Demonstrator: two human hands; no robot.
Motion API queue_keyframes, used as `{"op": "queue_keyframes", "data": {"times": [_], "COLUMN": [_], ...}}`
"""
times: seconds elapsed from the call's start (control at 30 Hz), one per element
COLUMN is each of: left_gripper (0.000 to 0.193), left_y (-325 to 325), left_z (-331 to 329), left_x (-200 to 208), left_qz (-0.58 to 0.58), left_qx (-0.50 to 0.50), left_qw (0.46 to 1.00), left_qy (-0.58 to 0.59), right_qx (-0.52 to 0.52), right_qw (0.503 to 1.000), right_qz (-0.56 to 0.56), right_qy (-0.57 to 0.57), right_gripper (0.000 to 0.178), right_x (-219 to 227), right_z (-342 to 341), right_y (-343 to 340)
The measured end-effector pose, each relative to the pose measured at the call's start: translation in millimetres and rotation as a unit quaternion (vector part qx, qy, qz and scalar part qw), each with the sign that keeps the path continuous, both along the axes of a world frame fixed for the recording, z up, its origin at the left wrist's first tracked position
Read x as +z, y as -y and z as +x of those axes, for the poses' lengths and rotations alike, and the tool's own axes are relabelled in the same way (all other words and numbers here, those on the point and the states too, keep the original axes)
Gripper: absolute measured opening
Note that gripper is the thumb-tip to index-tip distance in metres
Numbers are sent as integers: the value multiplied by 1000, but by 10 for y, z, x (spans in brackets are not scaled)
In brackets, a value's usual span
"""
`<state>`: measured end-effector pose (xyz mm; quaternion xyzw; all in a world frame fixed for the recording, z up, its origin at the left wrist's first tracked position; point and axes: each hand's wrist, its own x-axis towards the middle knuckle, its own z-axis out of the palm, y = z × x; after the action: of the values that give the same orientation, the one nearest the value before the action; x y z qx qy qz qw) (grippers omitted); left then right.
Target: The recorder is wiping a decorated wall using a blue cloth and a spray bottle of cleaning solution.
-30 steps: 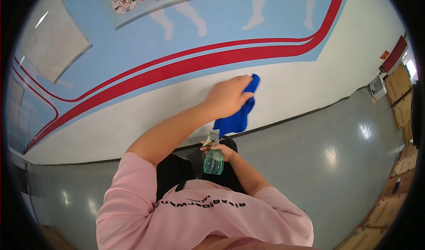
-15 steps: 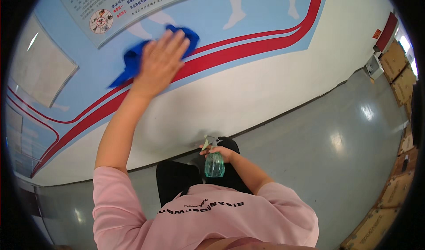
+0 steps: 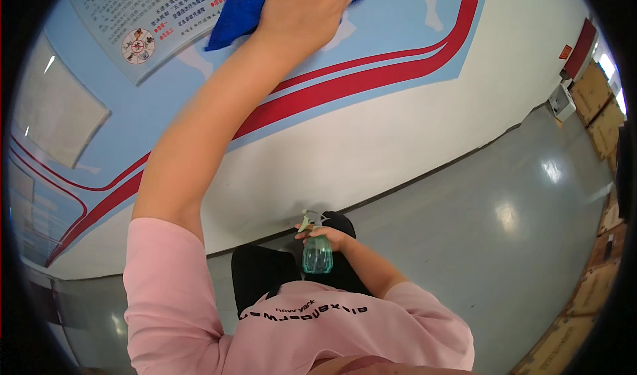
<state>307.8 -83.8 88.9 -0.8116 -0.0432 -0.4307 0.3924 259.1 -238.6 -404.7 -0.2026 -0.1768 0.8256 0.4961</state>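
Evenly press the cloth (image 3: 239,13) beneath your left hand (image 3: 303,11), openness unclear, right hand (image 3: 335,237) curled round the bottle (image 3: 317,258).

The top edge cuts off the cloth (image 3: 240,13), the poster (image 3: 159,20) and some fingers of the left hand (image 3: 305,10), which hides the cloth's middle. The bottle (image 3: 318,255) partly hides the right hand (image 3: 334,238). Boxes (image 3: 590,91) fade into the dark rim.
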Motion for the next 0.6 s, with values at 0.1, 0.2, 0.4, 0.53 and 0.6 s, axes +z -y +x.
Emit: {"op": "queue_keyframes", "data": {"times": [0.1,0.2,0.4,0.53,0.6], "left_gripper": [67,58,57,61,57], "left_y": [-42,-35,-44,-95,-237], "left_z": [164,168,-79,-417,-535], "left_x": [-42,-366,-1331,-1477,-1479], "left_qz": [82,56,104,112,35], "left_qx": [72,77,80,66,3], "left_qw": [993,995,980,948,956], "left_qy": [34,11,-147,-290,-291], "right_qx": [-8,-17,-14,-23,-25], "right_qw": [1000,1000,1000,1000,1000], "right_qz": [3,4,-5,-4,-3], "right_qy": [2,-2,-16,-17,-2], "right_gripper": [67,68,62,62,67], "right_x": [7,-16,14,-14,-10], "right_z": [-15,-11,7,-35,-50], "right_y": [-5,16,5,-9,-8]}}
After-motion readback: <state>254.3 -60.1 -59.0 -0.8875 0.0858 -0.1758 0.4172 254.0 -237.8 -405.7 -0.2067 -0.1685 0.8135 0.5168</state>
